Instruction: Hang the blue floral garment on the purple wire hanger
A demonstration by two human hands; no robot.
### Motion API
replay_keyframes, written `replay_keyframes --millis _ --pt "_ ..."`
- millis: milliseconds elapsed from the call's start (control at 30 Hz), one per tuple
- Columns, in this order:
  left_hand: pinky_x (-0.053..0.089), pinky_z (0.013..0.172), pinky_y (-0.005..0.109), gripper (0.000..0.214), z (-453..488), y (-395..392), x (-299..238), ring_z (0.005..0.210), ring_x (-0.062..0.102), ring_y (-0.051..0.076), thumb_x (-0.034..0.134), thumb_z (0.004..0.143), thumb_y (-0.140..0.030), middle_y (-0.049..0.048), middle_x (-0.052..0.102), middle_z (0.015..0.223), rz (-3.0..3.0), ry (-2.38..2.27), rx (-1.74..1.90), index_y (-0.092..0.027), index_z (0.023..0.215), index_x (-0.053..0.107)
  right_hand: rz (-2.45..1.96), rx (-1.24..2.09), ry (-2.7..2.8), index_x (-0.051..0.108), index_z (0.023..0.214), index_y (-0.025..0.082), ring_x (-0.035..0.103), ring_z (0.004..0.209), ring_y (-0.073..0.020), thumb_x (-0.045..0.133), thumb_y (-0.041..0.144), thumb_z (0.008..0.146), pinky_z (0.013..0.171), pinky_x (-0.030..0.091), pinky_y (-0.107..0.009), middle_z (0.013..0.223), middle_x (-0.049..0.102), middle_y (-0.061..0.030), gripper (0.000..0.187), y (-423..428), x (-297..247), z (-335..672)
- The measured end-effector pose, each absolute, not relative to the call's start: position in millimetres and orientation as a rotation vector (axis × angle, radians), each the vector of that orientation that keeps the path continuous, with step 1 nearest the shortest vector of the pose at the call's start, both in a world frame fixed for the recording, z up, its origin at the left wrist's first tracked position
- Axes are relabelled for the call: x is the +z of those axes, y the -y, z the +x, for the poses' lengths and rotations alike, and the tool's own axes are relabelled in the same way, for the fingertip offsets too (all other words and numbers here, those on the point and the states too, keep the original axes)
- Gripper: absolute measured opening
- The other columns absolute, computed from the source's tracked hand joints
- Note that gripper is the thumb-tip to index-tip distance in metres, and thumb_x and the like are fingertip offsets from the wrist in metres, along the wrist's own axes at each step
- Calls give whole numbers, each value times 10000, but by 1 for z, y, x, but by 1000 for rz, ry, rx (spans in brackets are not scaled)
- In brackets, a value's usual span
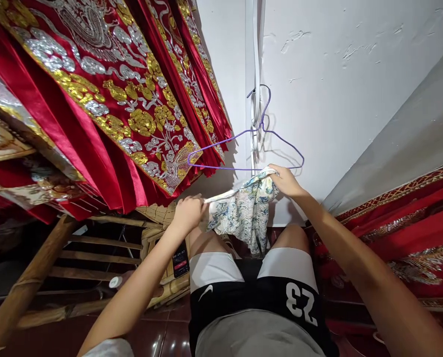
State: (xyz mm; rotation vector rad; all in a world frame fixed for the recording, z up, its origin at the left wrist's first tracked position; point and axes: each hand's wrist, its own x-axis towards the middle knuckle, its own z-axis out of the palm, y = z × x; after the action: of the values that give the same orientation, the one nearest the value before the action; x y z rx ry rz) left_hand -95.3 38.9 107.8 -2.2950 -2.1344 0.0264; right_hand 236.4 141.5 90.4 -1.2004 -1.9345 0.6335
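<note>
A pale garment with a blue and green floral pattern [243,213] is stretched between my two hands above my knees, its lower part hanging down in folds. My left hand [190,213] is closed around one end of its top edge. At the other end, my right hand [284,179] pinches the same edge between thumb and fingers. Just beyond the cloth, a purple wire hanger [239,169] hangs in front of the wall, with nothing on it. Whether the garment is a skirt, shorts or a top cannot be made out.
Red costumes with gold and silver sequins [143,119] hang at the left. More red fabric [422,248] lies along the right side. A bamboo frame [102,272] stands at lower left, with a phone [180,262] on it. A white wall [336,89] rises ahead.
</note>
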Motion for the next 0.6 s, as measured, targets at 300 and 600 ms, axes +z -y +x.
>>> replay_keyframes --millis 300,600 --pt "433 646 280 460 -71 -59 149 693 609 207 340 1014 -420 62 664 712 -2211 1988 -1355 -171 761 632 -1435 420 1784 551 672 203 386 631 -146 524 303 789 587 288 -274 597 427 21 157 -83 131 268" --pt "447 759 326 332 -88 -89 151 866 656 270 418 974 -380 114 742 924 -2135 1982 -1295 -178 935 678 -1486 398 1791 438 614 212 301 596 -137 529 330 792 554 239 -289 578 314 25 232 -78 133 261"
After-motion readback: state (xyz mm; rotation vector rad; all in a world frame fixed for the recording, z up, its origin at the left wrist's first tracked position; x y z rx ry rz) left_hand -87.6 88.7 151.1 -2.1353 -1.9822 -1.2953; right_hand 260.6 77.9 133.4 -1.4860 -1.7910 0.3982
